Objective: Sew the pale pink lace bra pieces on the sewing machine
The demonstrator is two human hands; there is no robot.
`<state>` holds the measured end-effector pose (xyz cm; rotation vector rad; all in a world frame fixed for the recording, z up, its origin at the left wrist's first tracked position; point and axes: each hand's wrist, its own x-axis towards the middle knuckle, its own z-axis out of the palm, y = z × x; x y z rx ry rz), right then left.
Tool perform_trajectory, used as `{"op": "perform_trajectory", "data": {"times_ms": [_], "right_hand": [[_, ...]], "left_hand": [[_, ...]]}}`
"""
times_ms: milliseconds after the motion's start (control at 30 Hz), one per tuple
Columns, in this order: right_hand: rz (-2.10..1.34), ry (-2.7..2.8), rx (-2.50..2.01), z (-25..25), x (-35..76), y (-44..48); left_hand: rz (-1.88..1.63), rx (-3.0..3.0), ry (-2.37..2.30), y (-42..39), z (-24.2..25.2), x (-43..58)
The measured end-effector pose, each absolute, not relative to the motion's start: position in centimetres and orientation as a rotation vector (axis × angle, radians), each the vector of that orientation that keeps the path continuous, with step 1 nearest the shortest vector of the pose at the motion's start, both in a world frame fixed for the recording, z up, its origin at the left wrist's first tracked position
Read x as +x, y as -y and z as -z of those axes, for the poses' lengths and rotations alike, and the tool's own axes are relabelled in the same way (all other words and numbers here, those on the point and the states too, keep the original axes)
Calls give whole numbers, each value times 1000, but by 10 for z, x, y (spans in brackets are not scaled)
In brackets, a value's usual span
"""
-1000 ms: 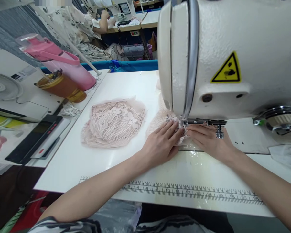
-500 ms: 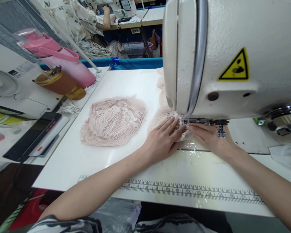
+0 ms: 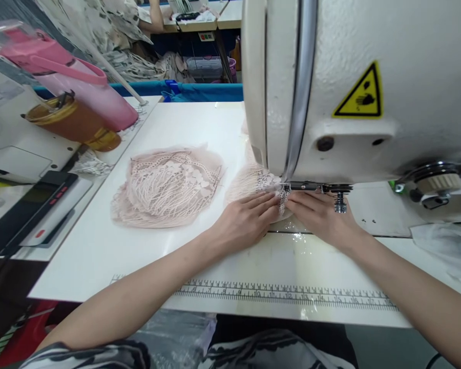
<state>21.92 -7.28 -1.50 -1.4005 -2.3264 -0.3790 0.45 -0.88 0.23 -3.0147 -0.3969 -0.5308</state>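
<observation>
Under the needle area of a white sewing machine (image 3: 353,66) lies a pale pink lace piece (image 3: 249,177). My left hand (image 3: 246,218) rests flat on its near edge, fingers stretched toward the presser foot. On the other side of the foot, my right hand (image 3: 318,212) lies low with its fingers extended over the edge of the lace; the machine's foot bar covers some of the fingertips. Both hands press down on the fabric rather than grip it. A separate stack of pink lace pieces (image 3: 169,187) sits to the left on the white table (image 3: 138,261).
At left stand a pink bottle (image 3: 80,84), an amber cup (image 3: 77,125) and a black-fronted control box (image 3: 30,212). A printed ruler (image 3: 272,294) runs along the near table edge. Another person's arm (image 3: 153,18) shows at the back. White cloth (image 3: 445,246) lies at right.
The camera view has shifted, so the scene sits further left and slightly higher. My left hand's fingers now lie closer together and a little lower beside the foot. The lace stack has not moved on the table.
</observation>
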Motion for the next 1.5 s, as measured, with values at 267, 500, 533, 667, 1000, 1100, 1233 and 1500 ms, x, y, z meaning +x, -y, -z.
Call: {"op": "perform_trajectory", "data": {"times_ms": [267,500,533,667,1000,1100,1233,1500], "right_hand": [[259,2329,-1282,20,210,73],[350,2391,-1231,18,210,78],[360,2395,-1223,17,210,78],[366,2379,-1214,17,209,77],[250,2319,-1284,18,209,78],[265,2324,-1295,17,210,77],[284,2326,-1307,15,210,77],[339,2342,-1335,15,212,78]], "left_hand": [[591,-3019,466,6,-2,6],[572,-3025,460,6,3,5],[575,-3022,458,6,3,5],[573,-3008,468,6,3,4],[561,-2954,539,12,5,8],[580,-2928,536,13,5,9],[606,-2907,546,14,4,11],[623,-2905,542,13,5,14]]}}
